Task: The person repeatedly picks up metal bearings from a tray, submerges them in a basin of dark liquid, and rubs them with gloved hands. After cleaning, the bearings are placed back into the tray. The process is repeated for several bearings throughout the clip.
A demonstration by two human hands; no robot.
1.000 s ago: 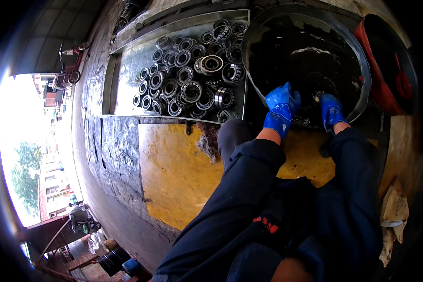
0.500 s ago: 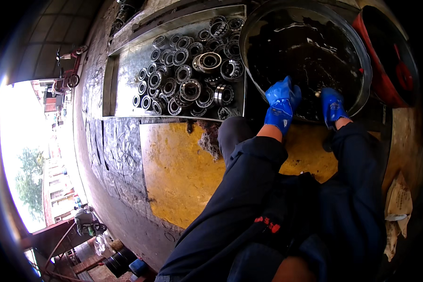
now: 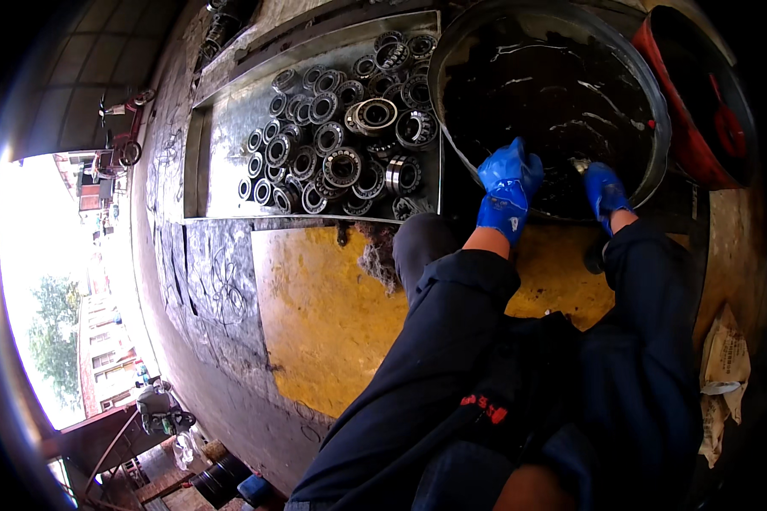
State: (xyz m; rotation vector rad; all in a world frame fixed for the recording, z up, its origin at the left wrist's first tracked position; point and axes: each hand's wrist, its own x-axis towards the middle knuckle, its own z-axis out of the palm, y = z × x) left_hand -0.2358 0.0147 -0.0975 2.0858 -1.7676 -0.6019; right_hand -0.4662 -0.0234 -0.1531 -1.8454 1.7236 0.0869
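Note:
A large round basin (image 3: pixel 656 162) holds dark liquid (image 3: pixel 545 94) with pale streaks on its surface. Over its near side is my left hand (image 3: pixel 509 175) in a blue rubber glove, fingers curled; anything inside them is hidden. My right hand (image 3: pixel 603 189), gloved alike, is closed to the right of it, above the liquid. From its fingers pokes a small pale-tipped thing (image 3: pixel 580 165), too small to name. To the left of the basin, a shallow metal tray (image 3: pixel 222 136) carries many roller bearings (image 3: pixel 343 167), some stacked, one with a brass-coloured ring (image 3: pixel 375 114).
A red-sided tub (image 3: pixel 669 98) with a red object inside stands right of the basin. A yellow board (image 3: pixel 324 315) lies in front of the tray, with a tangled fibrous clump (image 3: pixel 377 260) at its edge. A torn paper bag (image 3: pixel 724 366) is at the right.
Both hands stay over the basin. My right hand has shifted slightly, with the pale tip showing a little more. The streaks on the liquid have changed shape. The view has moved slightly.

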